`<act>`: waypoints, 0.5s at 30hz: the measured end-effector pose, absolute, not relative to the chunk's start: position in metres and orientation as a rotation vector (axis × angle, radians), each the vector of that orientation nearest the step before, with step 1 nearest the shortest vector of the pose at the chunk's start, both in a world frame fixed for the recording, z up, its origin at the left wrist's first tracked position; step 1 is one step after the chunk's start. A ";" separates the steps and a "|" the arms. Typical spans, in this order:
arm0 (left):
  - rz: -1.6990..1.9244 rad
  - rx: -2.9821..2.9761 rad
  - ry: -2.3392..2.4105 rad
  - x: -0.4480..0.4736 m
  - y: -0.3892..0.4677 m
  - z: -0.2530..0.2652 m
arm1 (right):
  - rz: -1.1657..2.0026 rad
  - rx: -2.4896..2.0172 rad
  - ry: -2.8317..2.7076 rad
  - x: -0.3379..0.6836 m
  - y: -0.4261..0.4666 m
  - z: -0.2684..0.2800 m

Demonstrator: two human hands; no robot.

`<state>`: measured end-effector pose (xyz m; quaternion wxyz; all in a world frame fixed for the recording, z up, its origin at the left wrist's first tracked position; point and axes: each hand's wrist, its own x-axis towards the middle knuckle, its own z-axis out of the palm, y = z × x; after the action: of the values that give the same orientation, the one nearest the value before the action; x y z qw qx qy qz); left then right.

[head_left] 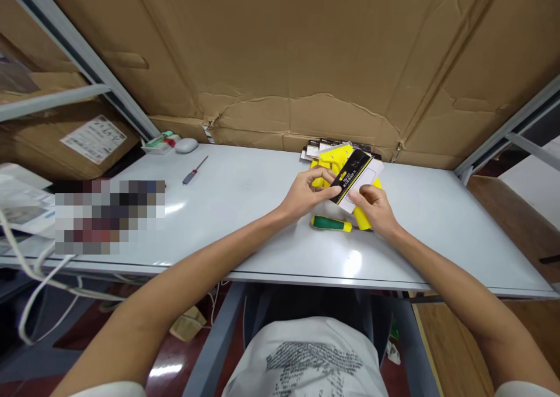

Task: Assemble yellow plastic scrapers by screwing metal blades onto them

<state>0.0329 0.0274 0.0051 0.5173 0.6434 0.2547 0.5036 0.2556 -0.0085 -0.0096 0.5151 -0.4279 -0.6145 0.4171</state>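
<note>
A black and white packaging card (pixel 356 178) with a hanging slot and printed text is held between both hands, above the table. My left hand (pixel 308 190) pinches its black end between thumb and fingers. The white end sits in the grip of my right hand (pixel 375 209), thumb on top. Beneath and behind the card lie yellow tools (pixel 335 155); their exact kind is partly hidden. A green and yellow screwdriver handle (pixel 331 223) lies just in front of the hands, its shaft running right, partly covered by a yellow handle (pixel 362 218).
More packaged cards (pixel 312 149) lie at the table's back edge. A small screwdriver (pixel 195 170), a grey computer mouse (pixel 186 145) and a small box (pixel 161 142) are at the left of the white table (pixel 245 210). Cardboard (pixel 289 52) stands behind; white cables (pixel 44 274) hang at left.
</note>
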 end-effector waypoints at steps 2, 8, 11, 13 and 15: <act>1.151 1.557 0.551 0.034 0.029 0.002 | 1.027 -1.022 -1.416 0.254 -0.010 -0.009; 0.965 1.705 0.305 0.037 0.034 -0.008 | 1.091 -0.996 -1.249 0.258 -0.007 -0.006; 0.925 1.741 0.296 0.036 0.035 -0.011 | 1.095 -0.988 -1.240 0.262 -0.003 -0.006; 0.925 1.753 0.340 0.035 0.035 -0.012 | 1.098 -0.994 -1.290 0.263 -0.002 -0.007; 0.931 1.776 0.386 0.035 0.034 -0.013 | 1.077 -1.013 -1.374 0.263 -0.002 -0.011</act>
<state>0.0353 0.0340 -0.0131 0.5225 0.7417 0.1611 0.3886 0.2626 -0.0022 -0.0108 0.5326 -0.4247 -0.5761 0.4518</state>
